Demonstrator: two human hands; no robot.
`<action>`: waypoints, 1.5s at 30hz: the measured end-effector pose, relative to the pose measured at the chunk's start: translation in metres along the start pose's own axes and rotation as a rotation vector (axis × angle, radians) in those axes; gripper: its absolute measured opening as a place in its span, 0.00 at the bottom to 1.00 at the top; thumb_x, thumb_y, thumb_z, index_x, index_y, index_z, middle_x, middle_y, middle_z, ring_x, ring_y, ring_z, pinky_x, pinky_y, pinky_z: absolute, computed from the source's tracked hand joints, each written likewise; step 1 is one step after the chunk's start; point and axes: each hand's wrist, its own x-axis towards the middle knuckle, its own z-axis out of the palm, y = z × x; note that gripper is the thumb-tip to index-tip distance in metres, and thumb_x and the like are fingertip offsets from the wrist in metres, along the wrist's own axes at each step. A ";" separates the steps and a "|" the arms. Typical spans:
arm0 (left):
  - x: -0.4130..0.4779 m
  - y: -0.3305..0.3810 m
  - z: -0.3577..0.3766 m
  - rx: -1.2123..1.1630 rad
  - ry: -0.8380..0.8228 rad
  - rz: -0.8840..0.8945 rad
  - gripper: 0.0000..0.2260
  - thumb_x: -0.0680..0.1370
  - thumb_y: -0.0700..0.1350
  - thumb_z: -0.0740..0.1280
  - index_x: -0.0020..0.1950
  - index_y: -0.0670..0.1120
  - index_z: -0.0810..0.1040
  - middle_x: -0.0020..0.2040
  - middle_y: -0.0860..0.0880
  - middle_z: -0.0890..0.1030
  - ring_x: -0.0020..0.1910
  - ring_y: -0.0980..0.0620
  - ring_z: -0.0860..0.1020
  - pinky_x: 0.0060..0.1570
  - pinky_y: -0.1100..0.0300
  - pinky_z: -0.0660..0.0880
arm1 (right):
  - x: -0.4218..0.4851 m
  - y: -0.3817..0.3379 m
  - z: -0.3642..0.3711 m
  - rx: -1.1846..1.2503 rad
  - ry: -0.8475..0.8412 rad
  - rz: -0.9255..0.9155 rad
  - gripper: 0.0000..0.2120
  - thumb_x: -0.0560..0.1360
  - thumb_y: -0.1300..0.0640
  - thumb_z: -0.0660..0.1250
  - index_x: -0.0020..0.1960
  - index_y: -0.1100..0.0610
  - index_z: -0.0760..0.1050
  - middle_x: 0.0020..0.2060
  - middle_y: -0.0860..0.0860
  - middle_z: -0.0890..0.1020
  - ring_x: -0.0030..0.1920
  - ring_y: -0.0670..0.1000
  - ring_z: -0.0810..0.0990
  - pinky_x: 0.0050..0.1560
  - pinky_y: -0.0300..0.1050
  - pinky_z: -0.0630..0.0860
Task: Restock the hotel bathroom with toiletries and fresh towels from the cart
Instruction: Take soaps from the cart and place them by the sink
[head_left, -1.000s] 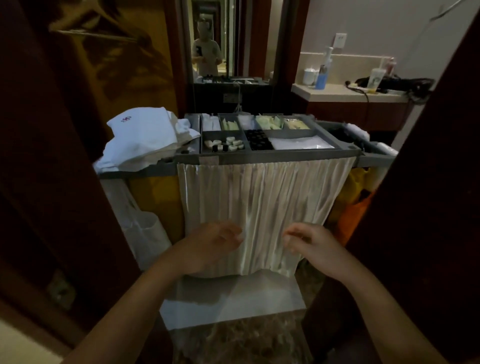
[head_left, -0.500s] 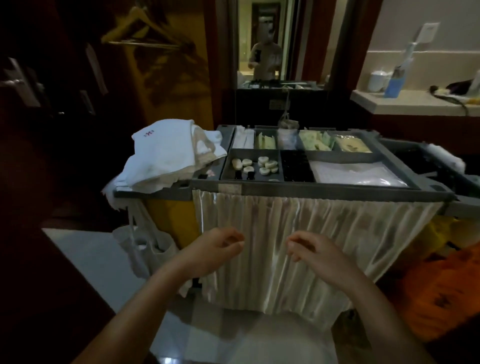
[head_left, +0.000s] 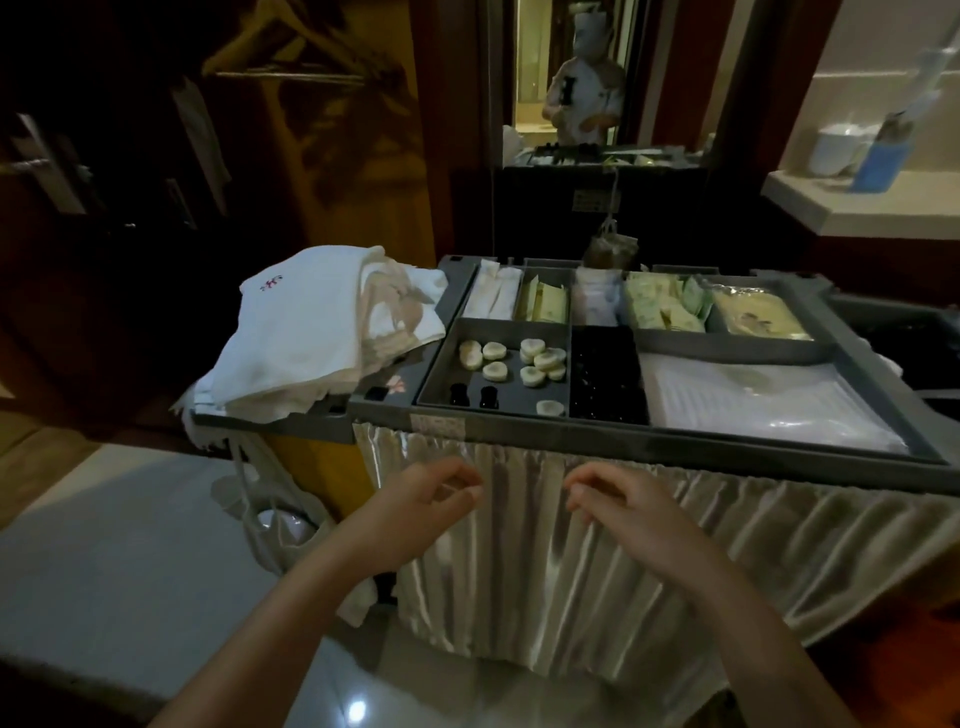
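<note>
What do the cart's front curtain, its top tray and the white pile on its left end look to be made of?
Curtain: likely a satin-like fabric, pale and glossy; bright streaks run down its pleats.
Top tray: probably moulded plastic, matte grey, with rounded divider walls.
White pile: seemingly cotton towelling, soft and dull, lying in rumpled folded layers.

Towels (head_left: 311, 332) on cart (head_left: 675, 441), left hand (head_left: 421, 512), right hand (head_left: 623, 506) loosely curled before curtain (head_left: 519, 571)
</note>
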 end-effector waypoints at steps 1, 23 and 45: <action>0.010 -0.001 -0.002 -0.008 -0.001 0.004 0.08 0.79 0.49 0.60 0.57 0.55 0.74 0.53 0.57 0.77 0.54 0.60 0.76 0.54 0.63 0.74 | 0.008 0.003 -0.002 -0.006 -0.014 -0.002 0.07 0.78 0.56 0.63 0.45 0.47 0.77 0.40 0.48 0.82 0.42 0.45 0.81 0.52 0.47 0.77; 0.251 -0.072 -0.109 0.111 0.099 -0.036 0.07 0.79 0.47 0.63 0.56 0.52 0.74 0.47 0.57 0.78 0.48 0.62 0.76 0.45 0.71 0.72 | 0.245 0.026 -0.056 -0.220 0.009 0.015 0.05 0.77 0.53 0.64 0.47 0.43 0.76 0.43 0.42 0.81 0.45 0.39 0.78 0.43 0.34 0.72; 0.329 -0.129 -0.056 0.961 0.153 -0.091 0.28 0.55 0.65 0.75 0.49 0.53 0.81 0.43 0.57 0.82 0.48 0.55 0.79 0.39 0.58 0.74 | 0.383 0.071 -0.034 -0.817 -0.165 -0.216 0.16 0.77 0.51 0.61 0.62 0.53 0.70 0.58 0.52 0.76 0.58 0.53 0.75 0.54 0.45 0.73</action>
